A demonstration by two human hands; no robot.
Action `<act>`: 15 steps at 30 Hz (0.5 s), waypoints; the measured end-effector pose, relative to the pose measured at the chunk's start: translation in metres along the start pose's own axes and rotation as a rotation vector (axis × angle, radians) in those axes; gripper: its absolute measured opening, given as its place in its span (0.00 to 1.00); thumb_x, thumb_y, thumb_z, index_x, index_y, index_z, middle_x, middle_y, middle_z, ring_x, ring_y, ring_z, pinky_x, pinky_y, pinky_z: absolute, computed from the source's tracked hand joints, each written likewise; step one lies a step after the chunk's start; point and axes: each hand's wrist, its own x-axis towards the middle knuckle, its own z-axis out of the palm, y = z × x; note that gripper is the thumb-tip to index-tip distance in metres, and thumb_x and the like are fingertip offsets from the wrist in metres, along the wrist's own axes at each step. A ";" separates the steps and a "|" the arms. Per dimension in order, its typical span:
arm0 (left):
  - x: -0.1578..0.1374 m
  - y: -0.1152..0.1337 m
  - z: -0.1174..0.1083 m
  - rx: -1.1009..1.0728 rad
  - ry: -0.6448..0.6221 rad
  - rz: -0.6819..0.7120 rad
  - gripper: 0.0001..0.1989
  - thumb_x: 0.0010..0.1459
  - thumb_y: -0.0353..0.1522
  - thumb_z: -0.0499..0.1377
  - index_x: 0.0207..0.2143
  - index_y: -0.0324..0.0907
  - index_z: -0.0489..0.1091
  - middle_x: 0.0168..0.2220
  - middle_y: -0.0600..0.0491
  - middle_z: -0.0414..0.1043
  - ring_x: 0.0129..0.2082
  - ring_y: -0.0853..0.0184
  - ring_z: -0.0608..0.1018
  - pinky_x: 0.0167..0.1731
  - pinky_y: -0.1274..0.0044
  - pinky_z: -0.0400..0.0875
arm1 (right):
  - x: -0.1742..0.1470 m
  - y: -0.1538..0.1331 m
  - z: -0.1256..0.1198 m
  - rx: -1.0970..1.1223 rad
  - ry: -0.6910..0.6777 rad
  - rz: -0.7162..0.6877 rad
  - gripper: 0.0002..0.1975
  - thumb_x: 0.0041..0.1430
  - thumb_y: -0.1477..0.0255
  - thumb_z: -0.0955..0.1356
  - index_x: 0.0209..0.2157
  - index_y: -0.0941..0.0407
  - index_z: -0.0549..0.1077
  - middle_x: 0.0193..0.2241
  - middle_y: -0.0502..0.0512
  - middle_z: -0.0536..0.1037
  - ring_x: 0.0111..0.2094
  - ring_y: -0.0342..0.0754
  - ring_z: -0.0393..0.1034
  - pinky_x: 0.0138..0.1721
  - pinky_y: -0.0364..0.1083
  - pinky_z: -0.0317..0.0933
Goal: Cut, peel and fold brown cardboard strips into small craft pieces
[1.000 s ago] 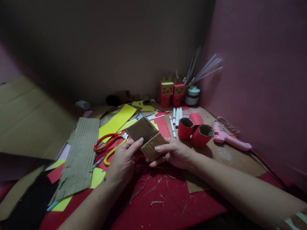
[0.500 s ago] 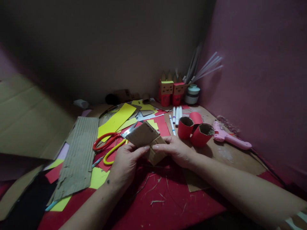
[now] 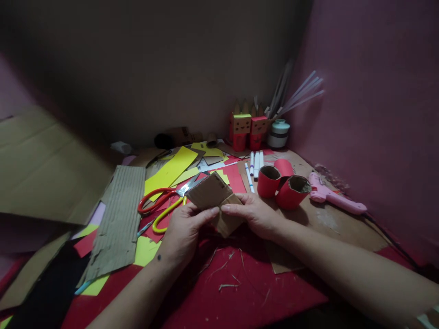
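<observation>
A small folded piece of brown cardboard (image 3: 211,191) is pinched between both hands above the red table top (image 3: 247,283). My left hand (image 3: 183,228) grips its left side, the thumb pressed on the near face. On the other side my right hand (image 3: 257,214) holds it the same way, and the two thumb tips nearly meet at the crease. The fingers behind the cardboard are hidden. Just left of it lie scissors (image 3: 164,201) with one red and one yellow handle loop, their blades pointing away. Right of my right hand stand red paper-covered tubes (image 3: 291,194).
A pink glue gun (image 3: 334,196) lies at the right. Corrugated cardboard (image 3: 118,224) and yellow paper (image 3: 171,171) spread over the left. Markers (image 3: 256,164), red figures with cardboard heads (image 3: 242,125) and a jar of glue sticks (image 3: 278,133) stand or lie farther back.
The whole view has shifted slightly, so things sit a little farther right. Both hands keep the same hold on the cardboard, which has hardly moved.
</observation>
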 end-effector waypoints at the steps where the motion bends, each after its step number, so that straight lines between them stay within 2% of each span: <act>1: 0.000 -0.001 0.000 -0.002 -0.007 0.013 0.12 0.47 0.31 0.65 0.37 0.38 0.76 0.36 0.48 0.79 0.34 0.59 0.79 0.36 0.71 0.72 | 0.000 0.000 0.000 0.003 -0.005 0.005 0.16 0.46 0.66 0.74 0.36 0.59 0.75 0.28 0.53 0.78 0.30 0.46 0.71 0.38 0.48 0.62; 5: -0.001 0.006 -0.002 0.073 -0.053 0.069 0.12 0.49 0.32 0.64 0.38 0.39 0.75 0.38 0.49 0.78 0.37 0.60 0.78 0.42 0.70 0.70 | 0.001 0.000 -0.003 0.000 -0.029 0.007 0.14 0.47 0.66 0.74 0.35 0.59 0.75 0.29 0.54 0.78 0.31 0.46 0.72 0.38 0.48 0.63; 7: -0.002 0.020 -0.009 0.216 -0.043 0.124 0.12 0.51 0.36 0.63 0.38 0.41 0.75 0.36 0.49 0.78 0.36 0.61 0.77 0.42 0.71 0.69 | 0.001 -0.001 -0.005 0.003 -0.028 0.000 0.15 0.47 0.67 0.73 0.37 0.59 0.75 0.29 0.54 0.78 0.31 0.47 0.72 0.38 0.49 0.64; 9: -0.002 0.038 -0.023 0.481 0.026 0.239 0.12 0.52 0.41 0.61 0.34 0.42 0.75 0.32 0.49 0.77 0.34 0.61 0.76 0.37 0.73 0.68 | 0.002 -0.003 -0.007 0.014 -0.023 -0.013 0.15 0.48 0.68 0.73 0.38 0.59 0.75 0.31 0.55 0.79 0.31 0.48 0.72 0.38 0.49 0.65; 11: 0.001 0.053 -0.043 0.830 0.090 0.297 0.14 0.51 0.41 0.61 0.36 0.43 0.74 0.34 0.47 0.76 0.35 0.58 0.75 0.35 0.72 0.66 | 0.004 -0.004 -0.009 0.035 -0.019 -0.037 0.14 0.48 0.69 0.73 0.38 0.59 0.75 0.32 0.56 0.79 0.31 0.48 0.73 0.38 0.49 0.66; 13: 0.006 0.058 -0.064 1.225 0.113 0.336 0.16 0.48 0.39 0.61 0.39 0.43 0.74 0.34 0.46 0.75 0.34 0.56 0.73 0.34 0.70 0.63 | 0.006 -0.004 -0.011 0.059 -0.006 -0.052 0.14 0.48 0.70 0.73 0.38 0.60 0.75 0.32 0.58 0.80 0.32 0.48 0.74 0.39 0.49 0.67; 14: 0.010 0.057 -0.074 1.360 0.114 0.308 0.16 0.47 0.38 0.61 0.39 0.43 0.75 0.33 0.45 0.75 0.33 0.55 0.73 0.33 0.70 0.61 | 0.007 -0.004 -0.012 0.072 0.006 -0.050 0.14 0.48 0.71 0.73 0.38 0.60 0.75 0.32 0.58 0.80 0.31 0.48 0.74 0.39 0.49 0.67; 15: 0.013 0.054 -0.082 1.395 0.148 0.310 0.15 0.45 0.35 0.61 0.37 0.42 0.75 0.31 0.45 0.74 0.32 0.55 0.72 0.33 0.70 0.60 | 0.008 -0.004 -0.012 0.085 0.019 -0.044 0.13 0.48 0.71 0.73 0.37 0.60 0.75 0.31 0.58 0.80 0.31 0.48 0.74 0.39 0.49 0.68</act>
